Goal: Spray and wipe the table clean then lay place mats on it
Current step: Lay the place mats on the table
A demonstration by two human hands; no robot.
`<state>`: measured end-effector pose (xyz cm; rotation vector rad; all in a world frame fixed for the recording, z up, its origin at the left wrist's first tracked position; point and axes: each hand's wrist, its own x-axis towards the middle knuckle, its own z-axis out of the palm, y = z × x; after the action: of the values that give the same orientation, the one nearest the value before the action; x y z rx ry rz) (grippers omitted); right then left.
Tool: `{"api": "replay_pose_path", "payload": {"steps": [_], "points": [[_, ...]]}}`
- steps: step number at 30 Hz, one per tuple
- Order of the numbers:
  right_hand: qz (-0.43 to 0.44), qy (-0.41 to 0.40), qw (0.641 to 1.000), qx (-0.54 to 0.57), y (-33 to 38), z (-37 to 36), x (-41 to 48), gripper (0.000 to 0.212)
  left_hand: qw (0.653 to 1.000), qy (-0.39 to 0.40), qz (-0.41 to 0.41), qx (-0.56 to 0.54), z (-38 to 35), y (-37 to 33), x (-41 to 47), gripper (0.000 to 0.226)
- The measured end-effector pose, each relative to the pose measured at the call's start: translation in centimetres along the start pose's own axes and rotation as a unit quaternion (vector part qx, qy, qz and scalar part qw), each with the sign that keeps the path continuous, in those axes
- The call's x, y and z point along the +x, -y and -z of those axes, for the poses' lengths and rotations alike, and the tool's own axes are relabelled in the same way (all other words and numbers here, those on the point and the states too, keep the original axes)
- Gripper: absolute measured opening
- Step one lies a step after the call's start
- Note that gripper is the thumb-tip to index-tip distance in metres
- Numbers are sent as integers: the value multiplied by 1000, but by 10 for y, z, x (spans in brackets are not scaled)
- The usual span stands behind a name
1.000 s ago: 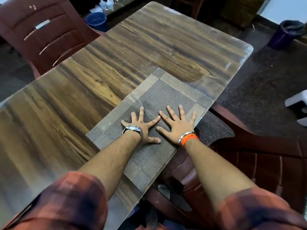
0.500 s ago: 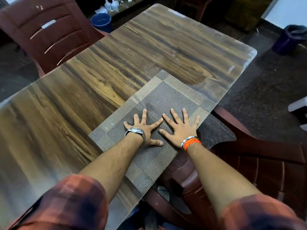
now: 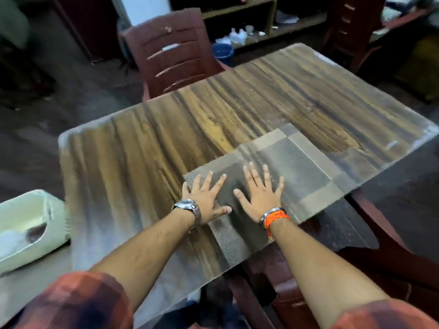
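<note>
A grey woven place mat (image 3: 301,167) with lighter borders lies along the near right edge of the wood-grain table (image 3: 147,148). My left hand (image 3: 205,198), with a wristwatch, rests flat on the mat's left end, fingers spread. My right hand (image 3: 260,194), with an orange wristband, presses flat on the mat just beside it. Neither hand holds anything. The picture is blurred by head motion.
A dark red plastic chair (image 3: 173,53) stands at the table's far side; another red chair (image 3: 380,257) sits under the near right edge. A pale green container (image 3: 28,224) is at the left. A blue bucket (image 3: 223,49) and shelves are beyond.
The view has swung left and up, showing the far chair and the green container. Both hands stay flat on the mat, now nearer its left end.
</note>
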<state>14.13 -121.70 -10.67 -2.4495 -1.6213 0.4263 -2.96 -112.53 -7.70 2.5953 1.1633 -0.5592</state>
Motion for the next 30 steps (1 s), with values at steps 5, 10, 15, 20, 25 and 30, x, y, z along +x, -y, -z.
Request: {"api": "replay_pose_path", "payload": {"steps": [5, 10, 15, 20, 25, 30], "points": [[117, 49, 992, 21, 102, -24, -10, 72, 993, -20, 104, -53, -28, 77, -68, 90], [196, 85, 976, 31, 209, -55, -37, 72, 978, -44, 183, -86, -60, 156, -132, 84], [260, 116, 959, 19, 318, -98, -65, 69, 954, -67, 257, -137, -107, 238, -208, 79], [287, 139, 948, -14, 422, -153, -98, 69, 930, -34, 310, -196, -162, 331, -291, 80], [307, 217, 923, -86, 488, -207, -134, 66, 900, 32, 358, -245, -216, 412, -348, 80], [269, 304, 908, -100, 513, -253, -146, 66, 879, 87, 377, -279, -247, 443, -364, 80]]}}
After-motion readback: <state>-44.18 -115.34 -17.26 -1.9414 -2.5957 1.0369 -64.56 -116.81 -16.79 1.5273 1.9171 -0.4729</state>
